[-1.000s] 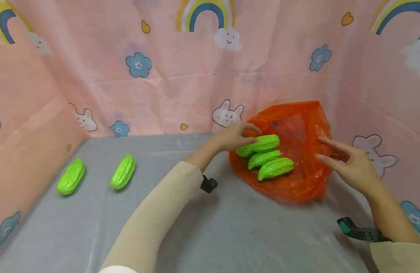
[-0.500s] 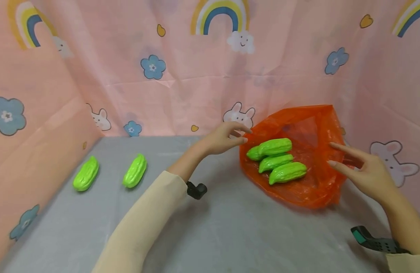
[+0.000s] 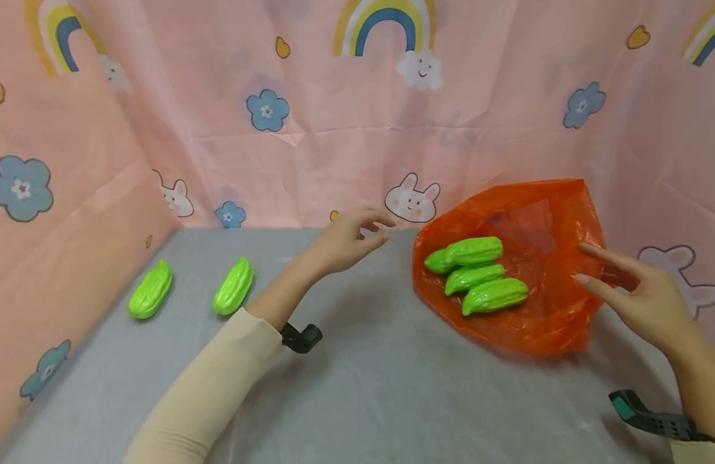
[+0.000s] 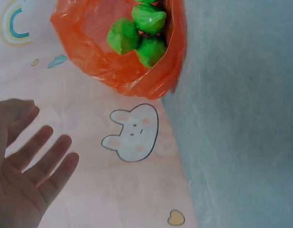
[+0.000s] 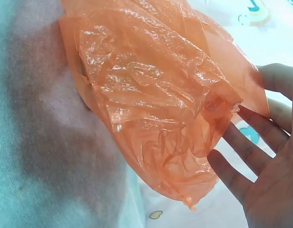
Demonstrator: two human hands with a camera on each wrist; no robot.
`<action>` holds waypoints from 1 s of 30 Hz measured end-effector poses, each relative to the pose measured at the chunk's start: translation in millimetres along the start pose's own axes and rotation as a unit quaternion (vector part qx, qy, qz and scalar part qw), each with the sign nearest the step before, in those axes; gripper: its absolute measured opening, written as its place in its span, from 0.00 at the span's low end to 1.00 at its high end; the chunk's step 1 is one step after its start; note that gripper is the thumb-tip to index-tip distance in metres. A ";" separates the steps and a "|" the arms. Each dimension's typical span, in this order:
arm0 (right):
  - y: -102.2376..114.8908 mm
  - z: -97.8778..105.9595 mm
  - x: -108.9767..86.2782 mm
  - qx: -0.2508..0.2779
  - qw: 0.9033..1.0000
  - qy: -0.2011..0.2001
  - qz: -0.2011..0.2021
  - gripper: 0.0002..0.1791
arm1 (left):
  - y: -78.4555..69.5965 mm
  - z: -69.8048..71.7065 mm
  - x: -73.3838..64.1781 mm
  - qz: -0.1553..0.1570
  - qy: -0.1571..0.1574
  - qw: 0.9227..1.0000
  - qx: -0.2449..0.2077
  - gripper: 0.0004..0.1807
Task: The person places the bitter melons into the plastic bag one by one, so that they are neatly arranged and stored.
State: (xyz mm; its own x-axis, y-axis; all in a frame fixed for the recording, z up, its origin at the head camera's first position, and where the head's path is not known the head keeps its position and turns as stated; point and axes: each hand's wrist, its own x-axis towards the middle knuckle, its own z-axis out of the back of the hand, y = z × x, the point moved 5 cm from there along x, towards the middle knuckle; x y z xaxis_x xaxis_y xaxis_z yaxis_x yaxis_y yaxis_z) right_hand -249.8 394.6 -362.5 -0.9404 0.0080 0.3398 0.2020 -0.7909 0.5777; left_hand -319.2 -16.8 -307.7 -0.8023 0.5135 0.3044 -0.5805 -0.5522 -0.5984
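Note:
A crumpled orange plastic bag (image 3: 557,316) lies with its mouth toward me at the right of the table. Inside it, several bright green bitter melons (image 3: 495,296) lie together toward its left side. My left hand (image 3: 351,238) hovers left of the bag, fingers relaxed and holding nothing; it also shows in the left wrist view, apart from the bag. My right hand (image 3: 647,293) touches the bag's right side with spread, fairly straight fingers, some of them behind the film. Two more bitter melons, one at far left (image 3: 151,289) and another (image 3: 233,286) beside it, lie on the table.
A grey sheet (image 3: 392,386) covers the table. Pink printed cloth walls (image 3: 334,167) enclose the back and both sides, close behind the bag. Black wrist devices sit on the left wrist (image 3: 301,338) and the right wrist (image 3: 653,415).
My left hand has withdrawn leftward from the bitter melons at the bag's mouth. The right hand stays at the bag's right side. The head view has shifted slightly left.

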 end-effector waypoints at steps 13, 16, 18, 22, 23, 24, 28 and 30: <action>0.2 -3.8 0.0 0.006 1.000 -0.001 -0.001 0.33 | 12.2 31.1 -45.3 0.040 -0.080 0.996 0.023 0.15; 0.4 -5.4 1.0 0.008 1.000 0.008 -0.005 0.33 | 16.3 35.1 -55.7 0.045 -0.093 0.994 0.031 0.16; 0.0 -5.7 1.1 0.009 1.000 0.010 -0.007 0.33 | 18.1 38.1 -63.3 0.047 -0.102 0.993 0.034 0.16; 1.5 -5.8 1.9 0.012 1.000 0.006 0.000 0.33 | 25.4 46.5 -81.4 0.063 -0.121 0.990 0.045 0.16; 2.4 -6.3 2.5 0.013 1.000 0.006 0.003 0.32 | 28.5 49.0 -86.7 0.070 -0.125 0.989 0.044 0.17; 3.3 -6.7 3.0 0.014 1.000 0.007 0.007 0.32 | 32.2 51.2 -91.7 0.077 -0.128 0.988 0.043 0.17; 3.6 -7.0 2.9 0.018 1.000 0.006 0.014 0.32 | 43.5 58.5 -103.4 0.089 -0.133 0.986 0.047 0.18; 1.4 -6.3 0.9 0.016 1.000 0.002 0.011 0.32 | 46.6 61.2 -104.4 0.084 -0.134 0.986 0.049 0.19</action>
State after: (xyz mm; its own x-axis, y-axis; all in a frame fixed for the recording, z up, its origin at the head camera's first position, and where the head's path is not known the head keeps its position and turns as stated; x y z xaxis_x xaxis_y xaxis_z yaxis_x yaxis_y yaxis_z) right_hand -252.1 389.7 -366.1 -0.9369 -0.0109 0.3495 0.2305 -0.7708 0.5939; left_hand -270.9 -136.3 -322.1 -0.8889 0.2236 0.3998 -0.4357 -0.6822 -0.5873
